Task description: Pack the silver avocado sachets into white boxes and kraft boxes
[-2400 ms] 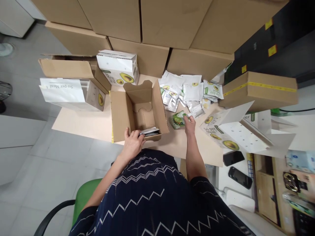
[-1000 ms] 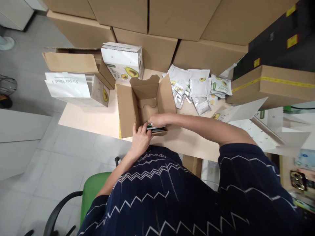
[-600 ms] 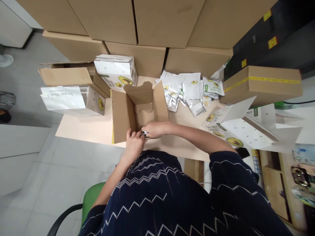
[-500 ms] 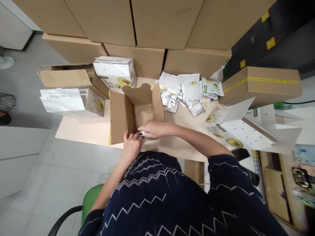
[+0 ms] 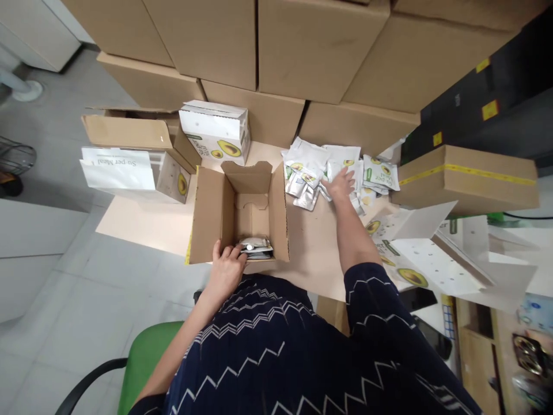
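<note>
An open brown cardboard box (image 5: 252,216) stands at the table's front edge, its flaps raised. Several flat pouches (image 5: 256,248) lie stacked inside, against its near side. My left hand (image 5: 228,266) hooks its fingers over the near left rim of that box, close to the pouches. Further right, my right hand (image 5: 341,183) is spread over a loose pile of white and silver pouches (image 5: 306,158) with avocado pictures. Its fingers are apart and touch or hover just above the pile; nothing is visibly held.
Large cartons (image 5: 317,49) are stacked along the back. White avocado-printed boxes (image 5: 218,135) stand behind and left of the open box. At right are a taped brown box (image 5: 479,178) and an open white printed carton (image 5: 436,259). A green chair (image 5: 151,357) is at lower left.
My right hand has left the cardboard box and moved right and away from me to the pouch pile, opening. The left hand stays at the rim. The view has shifted slightly.
</note>
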Motion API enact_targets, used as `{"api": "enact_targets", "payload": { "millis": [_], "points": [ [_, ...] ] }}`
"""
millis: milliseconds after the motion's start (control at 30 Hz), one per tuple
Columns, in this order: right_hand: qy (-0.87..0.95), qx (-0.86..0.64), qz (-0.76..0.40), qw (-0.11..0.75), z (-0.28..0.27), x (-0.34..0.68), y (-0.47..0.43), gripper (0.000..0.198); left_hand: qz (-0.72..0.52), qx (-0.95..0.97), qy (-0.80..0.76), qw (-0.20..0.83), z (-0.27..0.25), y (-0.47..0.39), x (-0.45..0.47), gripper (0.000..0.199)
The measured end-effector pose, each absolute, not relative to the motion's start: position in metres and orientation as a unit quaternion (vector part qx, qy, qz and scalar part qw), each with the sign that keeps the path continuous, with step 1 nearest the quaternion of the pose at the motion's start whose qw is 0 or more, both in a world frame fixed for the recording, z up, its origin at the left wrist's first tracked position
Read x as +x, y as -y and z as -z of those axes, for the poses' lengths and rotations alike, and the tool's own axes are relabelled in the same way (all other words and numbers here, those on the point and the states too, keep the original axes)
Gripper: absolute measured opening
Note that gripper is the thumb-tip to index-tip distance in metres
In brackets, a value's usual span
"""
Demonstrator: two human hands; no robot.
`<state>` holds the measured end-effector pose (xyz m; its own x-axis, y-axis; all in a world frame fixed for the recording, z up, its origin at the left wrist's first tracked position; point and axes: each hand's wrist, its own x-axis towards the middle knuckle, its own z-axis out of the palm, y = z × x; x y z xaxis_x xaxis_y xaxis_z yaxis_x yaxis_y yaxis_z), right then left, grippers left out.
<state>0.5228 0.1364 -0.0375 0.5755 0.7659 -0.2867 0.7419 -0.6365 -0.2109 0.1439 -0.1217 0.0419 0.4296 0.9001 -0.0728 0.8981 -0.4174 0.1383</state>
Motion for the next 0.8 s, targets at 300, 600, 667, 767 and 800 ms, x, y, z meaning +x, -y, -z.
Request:
{"api": "enact_targets", "payload": {
  "millis": [300, 600, 667, 767, 800],
  "points": [
    [0.504, -0.841, -0.196, 0.032, 0.024, 0.513, -0.088, 0.062, -0.007, 0.840, -0.536, 0.088, -0.043, 0.121, 0.145, 0.018],
    [0.555, -0.677, -0.198, 0.440, -0.067, 0.512, -0.030, 0.033, -0.009, 0.846, -0.525, 0.094, -0.045, 0.121, 0.144, 0.016],
    [0.587, -0.573, -0.251, 0.514, -0.100, 0.498, -0.019, 0.035, -0.007, 0.847, -0.523, 0.094, -0.045, 0.122, 0.144, 0.017],
    [0.670, -0.466, -0.328, 0.476, -0.146, 0.462, -0.007, 0.035, 0.002, 0.851, -0.519, 0.084, -0.045, 0.122, 0.144, 0.017],
    [0.707, -0.444, -0.347, 0.428, -0.159, 0.447, -0.005, 0.034, 0.005, 0.853, -0.517, 0.078, -0.045, 0.122, 0.144, 0.018]
  ]
}}
